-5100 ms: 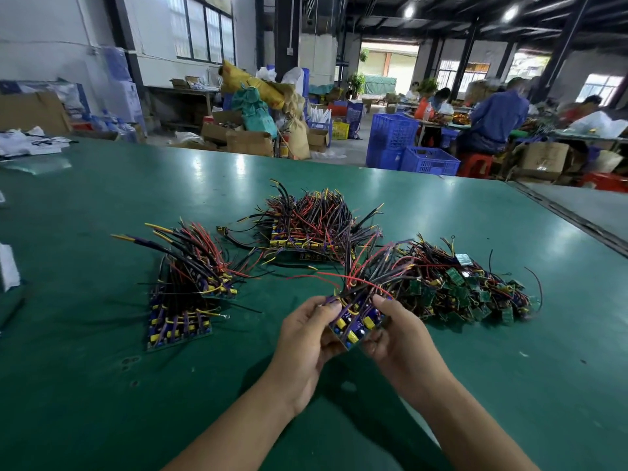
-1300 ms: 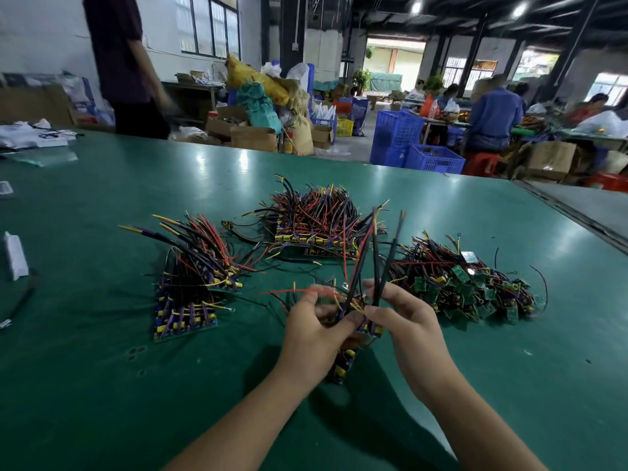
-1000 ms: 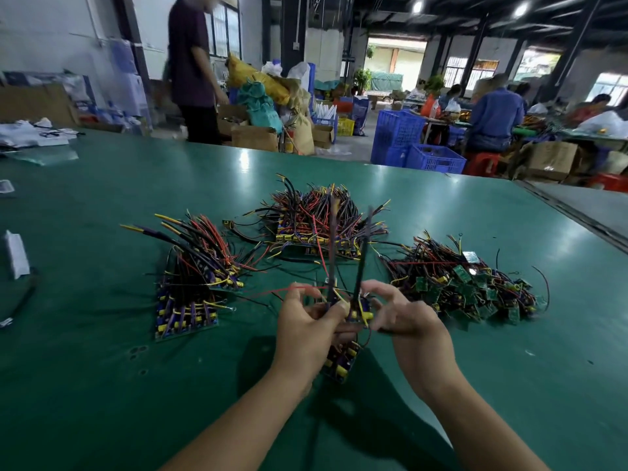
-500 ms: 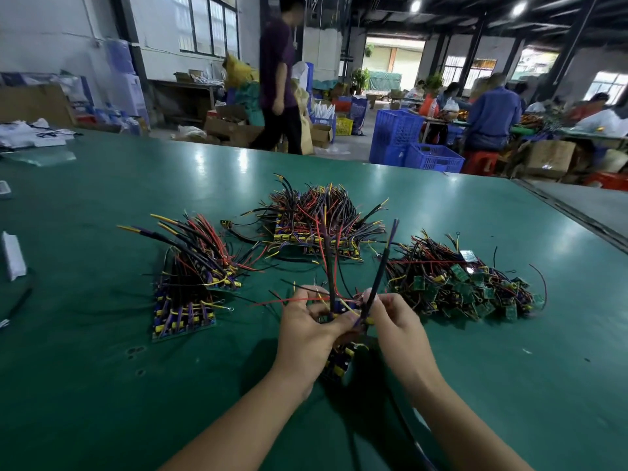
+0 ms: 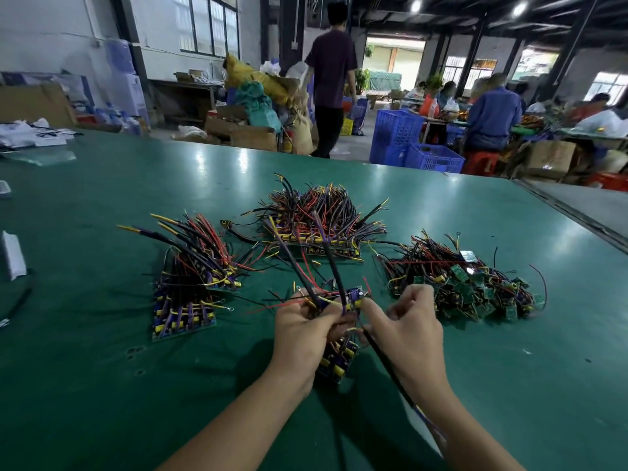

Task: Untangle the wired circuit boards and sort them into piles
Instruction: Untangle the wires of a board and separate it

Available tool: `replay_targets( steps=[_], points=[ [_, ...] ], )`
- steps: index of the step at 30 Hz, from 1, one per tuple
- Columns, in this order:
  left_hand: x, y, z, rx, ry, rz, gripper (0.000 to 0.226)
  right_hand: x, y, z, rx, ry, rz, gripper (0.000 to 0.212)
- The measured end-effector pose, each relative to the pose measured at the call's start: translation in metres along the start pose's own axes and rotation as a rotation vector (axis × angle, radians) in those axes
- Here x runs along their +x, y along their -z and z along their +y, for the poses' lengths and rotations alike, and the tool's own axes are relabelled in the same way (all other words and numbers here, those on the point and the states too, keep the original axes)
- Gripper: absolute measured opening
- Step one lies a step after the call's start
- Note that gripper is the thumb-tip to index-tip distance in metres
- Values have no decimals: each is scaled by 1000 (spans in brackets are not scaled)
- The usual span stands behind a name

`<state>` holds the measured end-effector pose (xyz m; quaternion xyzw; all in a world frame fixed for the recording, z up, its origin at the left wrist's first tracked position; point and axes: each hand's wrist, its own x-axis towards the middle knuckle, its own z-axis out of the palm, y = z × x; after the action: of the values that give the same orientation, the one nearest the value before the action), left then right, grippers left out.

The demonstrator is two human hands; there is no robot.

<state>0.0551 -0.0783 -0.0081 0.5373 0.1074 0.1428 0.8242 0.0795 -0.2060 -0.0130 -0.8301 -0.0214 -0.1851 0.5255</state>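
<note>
- Your left hand [image 5: 302, 334] grips a small bundle of boards [image 5: 338, 360], held just above the surface [image 5: 102, 385] in front of you. Two dark wires [image 5: 331, 266] stick up out of that fist.
- Your right hand [image 5: 411, 331] has its fingers curled and seems to pinch a black wire [image 5: 390, 371] near its root. The wire trails back along your wrist. Its far end is blurred, so I cannot tell where it stops.
- Likely step: freeing that one wire from the bundle.
- Keep the left grip on the board edges, not on the wires, so the solder joints take no pull.
- Draw the black wire out along its own length, slowly. If it snags, stop and lift the crossing strand over it rather than tugging.
- Hold the upright wires clear of the loop you are working on.
- Three heaps sit beyond your hands:
  - the left pile [image 5: 185, 294], blue boards laid flat;
  - the back pile [image 5: 316, 229];
  - the right pile [image 5: 469, 290], small green boards.
- The boards you hold look blue with yellow parts, so judge left or back, not right. Check before you set them down.
</note>
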Motion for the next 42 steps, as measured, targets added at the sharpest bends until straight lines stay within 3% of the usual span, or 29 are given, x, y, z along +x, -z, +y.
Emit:
replay_targets(
  steps=[5,8,10,14,19,23,26,31,37,40,42],
  points=[
    [-2,2,5,3,-75,-61,14,-3,1,-5,69,93,-152,23],
    [-3,3,5,61,-127,-157,12,-8,-1,-9,67,135,-237,52],
    [-3,3,5,61,-128,-184,10,-10,-2,-13,35,152,-218,55],
    [-4,4,5,95,-143,-227,7,-11,-3,-13,172,107,-250,36],
    [-8,1,1,150,-141,-244,19,-6,-2,-15,-6,42,-210,68],
    [-9,1,-3,127,-68,-221,6,0,3,-12,-45,39,-204,68],
    [-11,0,0,142,-19,-315,2,0,3,-6,40,70,-215,73],
    [-7,3,4,47,29,-360,8,-2,1,-5,311,-48,-323,73],
    [-10,4,10,-3,25,-478,6,-4,-1,-10,620,-279,-242,48],
    [-9,2,10,16,16,-440,2,-4,0,-13,664,-297,-226,58],
    [-7,3,7,46,-1,-387,12,-2,-1,-14,653,-381,-214,64]
  ],
)
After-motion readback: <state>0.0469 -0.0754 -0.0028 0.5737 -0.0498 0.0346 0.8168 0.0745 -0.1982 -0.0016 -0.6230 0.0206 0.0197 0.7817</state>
